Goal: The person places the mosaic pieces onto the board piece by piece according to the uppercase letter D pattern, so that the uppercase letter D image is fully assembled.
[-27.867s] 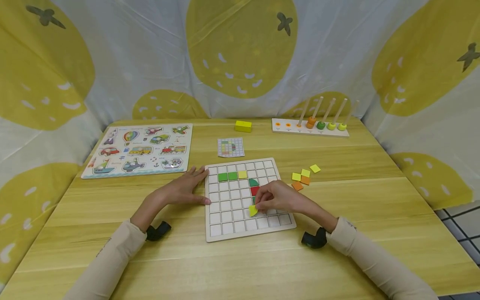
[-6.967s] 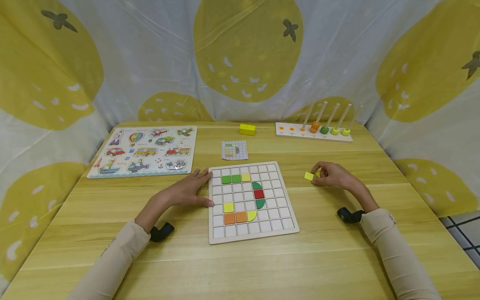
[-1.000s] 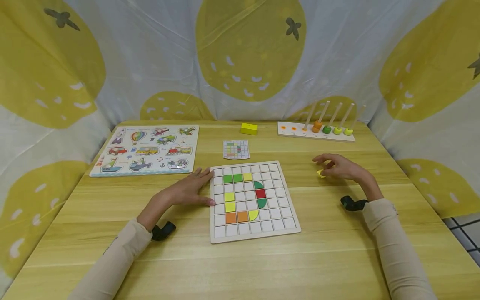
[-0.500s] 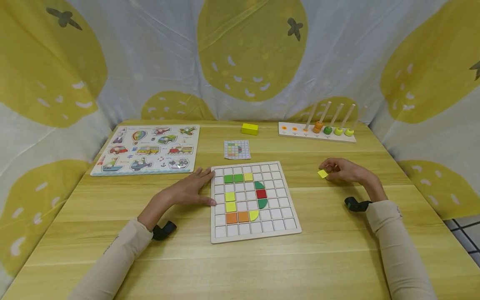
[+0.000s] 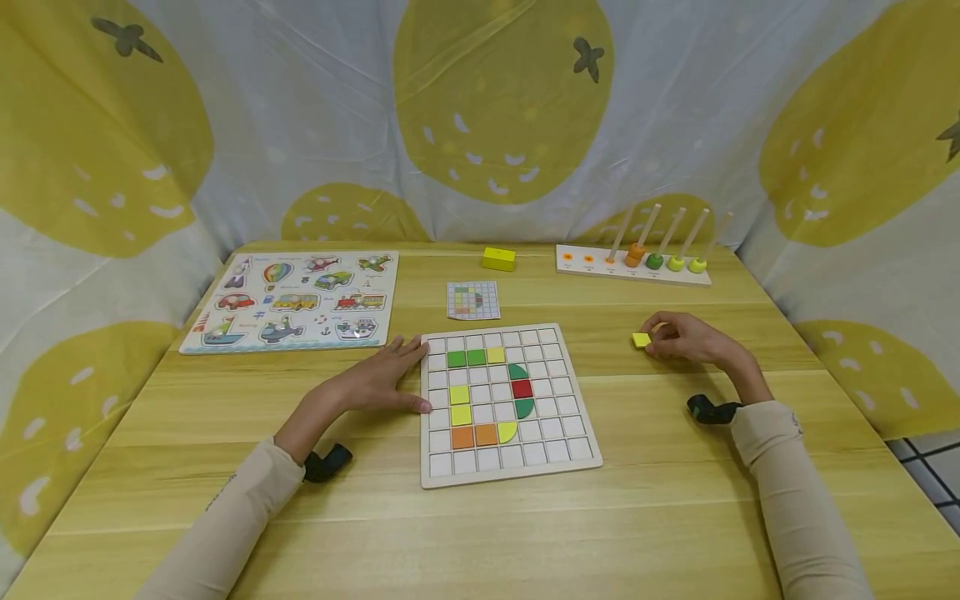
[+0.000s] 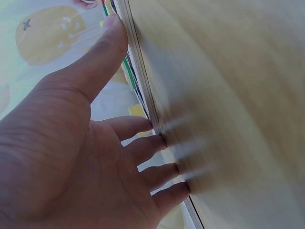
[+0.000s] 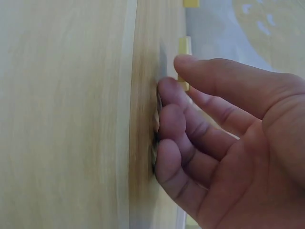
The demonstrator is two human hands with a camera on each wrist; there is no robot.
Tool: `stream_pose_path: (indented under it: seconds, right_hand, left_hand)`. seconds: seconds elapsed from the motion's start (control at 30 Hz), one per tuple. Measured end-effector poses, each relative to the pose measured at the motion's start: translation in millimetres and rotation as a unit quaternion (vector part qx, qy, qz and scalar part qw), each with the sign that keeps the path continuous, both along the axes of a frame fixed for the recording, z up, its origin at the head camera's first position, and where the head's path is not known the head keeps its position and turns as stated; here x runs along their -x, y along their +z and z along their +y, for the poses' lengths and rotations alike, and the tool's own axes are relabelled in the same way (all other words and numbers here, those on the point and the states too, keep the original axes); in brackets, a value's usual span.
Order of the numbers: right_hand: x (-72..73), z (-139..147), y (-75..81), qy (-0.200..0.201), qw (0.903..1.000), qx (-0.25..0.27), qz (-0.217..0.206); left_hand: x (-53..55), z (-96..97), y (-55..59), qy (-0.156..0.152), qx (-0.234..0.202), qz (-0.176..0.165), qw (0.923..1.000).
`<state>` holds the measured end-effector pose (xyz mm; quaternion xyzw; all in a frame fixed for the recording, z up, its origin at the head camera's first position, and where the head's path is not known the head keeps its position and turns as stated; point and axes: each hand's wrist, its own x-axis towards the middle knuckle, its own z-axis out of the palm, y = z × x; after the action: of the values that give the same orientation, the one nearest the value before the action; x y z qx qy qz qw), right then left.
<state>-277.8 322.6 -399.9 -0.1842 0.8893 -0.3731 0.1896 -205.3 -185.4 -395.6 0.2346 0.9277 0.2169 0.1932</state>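
A white grid board [image 5: 555, 454] lies on the table. Set in it are green squares [image 5: 467, 358], a yellow square [image 5: 496, 355], a red square [image 5: 522, 389] between two green quarter-round tiles [image 5: 524, 408], two more yellow squares [image 5: 460, 405], two orange squares [image 5: 474, 436] and a yellow quarter-round tile [image 5: 507, 432]. My left hand [image 5: 375, 379] rests along the board's left edge, fingers spread, with fingertips touching it in the left wrist view. Right of the board, my right hand [image 5: 682, 337] pinches a yellow square tile [image 5: 641, 340] by thumb and fingers, low over the table.
A printed pattern card [image 5: 473, 300] lies behind the board, with a yellow block [image 5: 498, 258] beyond it. The vehicle puzzle [image 5: 292, 300] is at the back left. A peg stand with beads [image 5: 633, 264] stands at the back right. Patterned cloth [image 5: 330, 108] encloses the table.
Since the oldest frame, orange, yellow square and yellow quarter-round tiles have come onto the board. In the last second, my right fingers have closed on a yellow tile. The left hand stays put.
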Motion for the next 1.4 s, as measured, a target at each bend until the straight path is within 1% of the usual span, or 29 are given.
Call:
stream_pose_path:
  seconds: [0.07,0.13,0.23,0.43,0.67,0.8,0.9,1.13,1.4]
  right_hand:
    - [0.4,-1,-0.3,-0.004,0.9998,0.019,-0.011]
    - [1.0,-2,-0.9,-0.003,0.9994,0.034,-0.01]
    - [1.7,-6,-1.6,0.0,0.9989,0.048,0.004]
    - [2.4,-17,0.1,0.006,0.9977,0.057,0.035]
    - [1.2,-31,4.4,0.014,0.9962,0.073,0.046]
    - [1.0,-42,4.8,0.03,0.9952,0.073,0.059]
    - [-0.1,-52,8.0,0.043,0.9945,0.069,0.065]
    - [-3.7,-80,13.0,0.072,0.9932,0.077,0.049]
    - [-10.4,-105,18.1,0.096,0.9903,0.08,0.062]
  left_hand:
    - [0.2,0.1,-0.2,-0.001,0.001,0.001,1.0]
    - [0.3,0.3,0.0,-0.002,0.001,0.003,1.0]
    - [0.2,0.3,0.5,-0.003,0.002,0.004,1.0]
    - [0.2,-0.8,0.3,-0.004,0.003,0.003,1.0]
    - [1.0,-1.5,-1.1,-0.006,0.003,0.004,1.0]
    - [1.2,-1.4,-0.8,-0.006,0.003,0.004,1.0]
    - [1.2,-1.3,-0.5,-0.005,0.002,0.004,1.0]
    - [0.6,-0.9,-1.4,-0.002,-0.001,0.002,1.0]
    - [1.2,-0.5,-1.4,-0.003,0.003,0.002,1.0]
